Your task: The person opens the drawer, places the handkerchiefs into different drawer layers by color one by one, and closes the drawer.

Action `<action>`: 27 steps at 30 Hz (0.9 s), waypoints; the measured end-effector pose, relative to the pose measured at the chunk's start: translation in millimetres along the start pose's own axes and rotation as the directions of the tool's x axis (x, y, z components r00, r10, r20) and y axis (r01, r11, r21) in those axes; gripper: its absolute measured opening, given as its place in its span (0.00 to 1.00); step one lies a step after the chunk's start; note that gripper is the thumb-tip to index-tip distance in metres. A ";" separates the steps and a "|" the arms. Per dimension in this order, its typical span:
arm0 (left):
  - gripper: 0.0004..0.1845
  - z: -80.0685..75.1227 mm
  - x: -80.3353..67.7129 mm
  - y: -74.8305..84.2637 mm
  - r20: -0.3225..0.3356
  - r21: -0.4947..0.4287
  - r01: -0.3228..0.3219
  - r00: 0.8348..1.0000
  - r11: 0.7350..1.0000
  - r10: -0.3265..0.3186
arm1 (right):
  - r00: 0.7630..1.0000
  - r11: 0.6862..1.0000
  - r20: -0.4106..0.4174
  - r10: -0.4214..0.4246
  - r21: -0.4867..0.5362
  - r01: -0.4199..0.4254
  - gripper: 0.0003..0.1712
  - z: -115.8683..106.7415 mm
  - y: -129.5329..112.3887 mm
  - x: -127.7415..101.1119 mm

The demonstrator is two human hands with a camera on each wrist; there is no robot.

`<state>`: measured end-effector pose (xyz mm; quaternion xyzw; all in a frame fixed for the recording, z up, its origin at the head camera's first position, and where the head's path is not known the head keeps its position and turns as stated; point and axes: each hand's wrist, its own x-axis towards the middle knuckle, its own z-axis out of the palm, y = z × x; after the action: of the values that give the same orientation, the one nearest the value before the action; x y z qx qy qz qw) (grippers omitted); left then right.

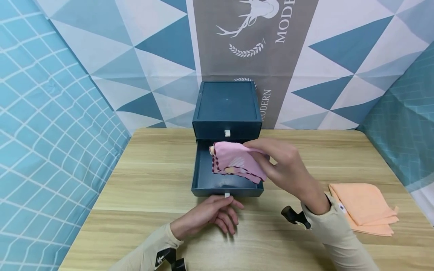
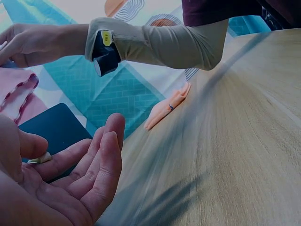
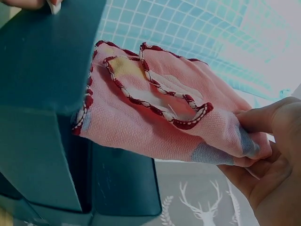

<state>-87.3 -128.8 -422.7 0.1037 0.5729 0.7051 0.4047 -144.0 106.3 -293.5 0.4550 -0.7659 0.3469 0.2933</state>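
A dark blue drawer box (image 1: 228, 101) stands against the back wall, its lower drawer (image 1: 203, 177) pulled out. Thumb and forefinger of my left hand (image 1: 211, 214) pinch the white pull tab (image 2: 40, 159) on that drawer's front; the other fingers are spread loosely. Above the drawer, my right hand (image 1: 285, 165) pinches a folded pink cloth (image 1: 237, 160) by its right edge. Dark red and white stitching (image 3: 136, 101) trims the cloth. Its far end hangs over the drawer's inside.
A folded peach cloth (image 1: 366, 209) lies on the wooden table (image 1: 149, 180) at the right. The upper drawer, with its own white tab (image 1: 227, 133), is closed. Patterned sheets (image 1: 162, 45) line the back and sides.
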 end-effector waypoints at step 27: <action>0.30 0.9 -0.2 1.6 -0.009 0.008 0.010 1.000 1.000 -0.010 | 0.974 0.979 0.163 0.157 0.105 -0.176 0.12 45.1 31.1 -14.0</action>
<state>-87.3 -128.3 -420.9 0.0997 0.5781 0.7012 0.4053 -172.2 87.9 -338.9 0.4311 -0.7998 0.3791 0.1755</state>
